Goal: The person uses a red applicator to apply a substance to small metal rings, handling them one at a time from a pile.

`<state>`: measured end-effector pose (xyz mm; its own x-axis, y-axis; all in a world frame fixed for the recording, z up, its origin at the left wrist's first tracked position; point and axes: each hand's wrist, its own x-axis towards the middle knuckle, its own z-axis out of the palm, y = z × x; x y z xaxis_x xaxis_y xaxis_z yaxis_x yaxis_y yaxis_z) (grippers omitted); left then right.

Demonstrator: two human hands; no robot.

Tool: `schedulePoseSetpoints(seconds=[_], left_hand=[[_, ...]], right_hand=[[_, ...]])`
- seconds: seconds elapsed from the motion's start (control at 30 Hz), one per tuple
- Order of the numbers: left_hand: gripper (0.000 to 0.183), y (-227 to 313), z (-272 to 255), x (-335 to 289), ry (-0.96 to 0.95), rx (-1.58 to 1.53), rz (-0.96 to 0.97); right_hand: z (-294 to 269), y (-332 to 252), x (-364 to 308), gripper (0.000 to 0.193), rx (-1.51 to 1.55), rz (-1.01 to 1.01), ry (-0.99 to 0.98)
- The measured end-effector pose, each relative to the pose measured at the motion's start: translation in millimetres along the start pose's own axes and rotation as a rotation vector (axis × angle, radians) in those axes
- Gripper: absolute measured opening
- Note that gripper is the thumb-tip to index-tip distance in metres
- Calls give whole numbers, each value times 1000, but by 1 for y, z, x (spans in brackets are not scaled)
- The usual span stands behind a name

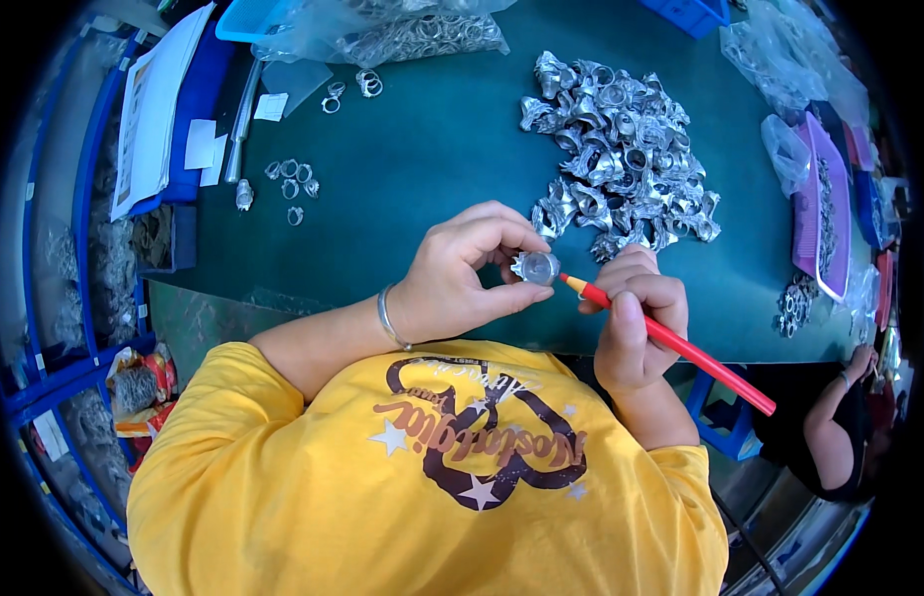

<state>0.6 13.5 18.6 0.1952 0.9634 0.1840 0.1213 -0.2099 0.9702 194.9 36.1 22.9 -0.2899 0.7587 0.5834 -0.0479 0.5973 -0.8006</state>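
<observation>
Left hand [462,270]: forearm in from the near left, elbow out, wrist with silver bangle [385,316], palm turned right; grip pinched, thumb and fingers clamped on a silver ring [537,268]. The ring is held above the near edge of the worktop [402,164], in front of the yellow shirt [432,457]. Right hand [638,323]: forearm from the near right, fingers curled, grip closed on a red pencil [695,358], slanted with its tip far left at the ring's right side; can't tell if it touches. Big heap of chunky silver rings [631,154] lies just beyond the right hand, crowding the space on its far side; can't tell if knuckles touch it. Far left: small loose rings [291,179] in a cluster, papers [162,114] at the left edge. Far side: clear bag of rings [432,40]. Right edge: purple basket [805,233] with metal pieces, plastic bags [794,60] farther off. Another person's arm [831,437] shows near right, well apart from both hands.
</observation>
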Motion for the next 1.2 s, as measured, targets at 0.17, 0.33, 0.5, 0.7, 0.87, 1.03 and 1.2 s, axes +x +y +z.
schedulePoseSetpoints(seconds=[0.17,0.33,0.5,0.7,0.87,1.03,1.2], left_hand=[[31,-1,1,-2,-23,30,6],[31,-3,3,-3,50,-243,-113],[15,-1,-3,2,56,-538,-525],[31,3,-4,-2,18,-538,-488],[29,9,-4,-2,10,-624,-472],[10,16,-5,-2,-103,-452,-503],[13,21,-26,24,66,296,401]], right_hand=[[2,0,-1,4,-50,29,-32],[0,7,-9,1,27,165,51],[6,5,-1,23,-30,210,-73],[18,4,-12,28,96,432,43],[15,-3,-9,21,227,681,3],[14,-5,-5,11,219,762,-37],[12,-4,-14,12,108,591,63]])
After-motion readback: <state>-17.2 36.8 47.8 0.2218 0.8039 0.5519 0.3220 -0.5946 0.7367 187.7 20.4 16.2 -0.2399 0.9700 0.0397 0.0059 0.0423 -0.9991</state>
